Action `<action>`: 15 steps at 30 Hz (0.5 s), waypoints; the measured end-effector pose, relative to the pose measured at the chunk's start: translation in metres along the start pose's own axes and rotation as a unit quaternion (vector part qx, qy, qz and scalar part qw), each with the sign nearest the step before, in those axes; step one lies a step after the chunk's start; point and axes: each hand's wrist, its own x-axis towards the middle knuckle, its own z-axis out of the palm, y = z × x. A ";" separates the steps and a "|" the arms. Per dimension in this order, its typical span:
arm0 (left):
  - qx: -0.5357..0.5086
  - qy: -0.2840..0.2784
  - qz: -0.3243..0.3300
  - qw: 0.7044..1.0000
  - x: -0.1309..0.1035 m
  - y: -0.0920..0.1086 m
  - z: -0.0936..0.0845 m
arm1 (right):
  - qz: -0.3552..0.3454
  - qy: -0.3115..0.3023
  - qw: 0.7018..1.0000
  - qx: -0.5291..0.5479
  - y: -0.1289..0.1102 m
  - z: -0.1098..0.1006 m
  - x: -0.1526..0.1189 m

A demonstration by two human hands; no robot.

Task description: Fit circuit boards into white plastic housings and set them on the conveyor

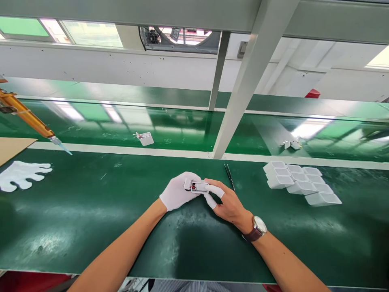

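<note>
A small white casing (199,186), with red wiring visible inside, was held over the table (100,227) by both hands. It was gripped by the curled fingers of the gloved left hand (180,191) and pinched at its near-right end by the right hand (229,205), with thumb and forefinger covered in white. Tweezers (229,177) were noted just beyond; white containers (301,187) were found grouped to the right.

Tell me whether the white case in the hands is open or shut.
Open: red and dark parts show inside the white case, held between the left hand and right hand.
</note>
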 end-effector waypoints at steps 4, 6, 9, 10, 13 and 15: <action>-0.018 0.002 -0.002 1.000 0.000 0.003 0.000 | -0.004 -0.015 1.000 -0.013 0.002 0.000 -0.001; -0.024 0.002 -0.008 1.000 -0.001 0.003 0.000 | -0.004 -0.017 1.000 -0.013 0.003 0.001 -0.002; -0.034 0.001 -0.026 0.999 -0.001 0.002 0.001 | 0.002 -0.017 1.000 -0.015 0.003 0.001 -0.003; -0.038 0.000 -0.033 0.999 -0.001 0.000 0.002 | 0.007 -0.020 1.000 -0.019 0.003 0.001 -0.003; -0.045 -0.005 -0.047 0.998 -0.001 -0.003 0.003 | 0.013 -0.035 0.999 -0.032 0.002 -0.001 -0.002; -0.042 -0.007 -0.055 0.998 -0.001 -0.004 0.004 | 0.008 -0.045 0.998 -0.038 0.003 -0.001 -0.003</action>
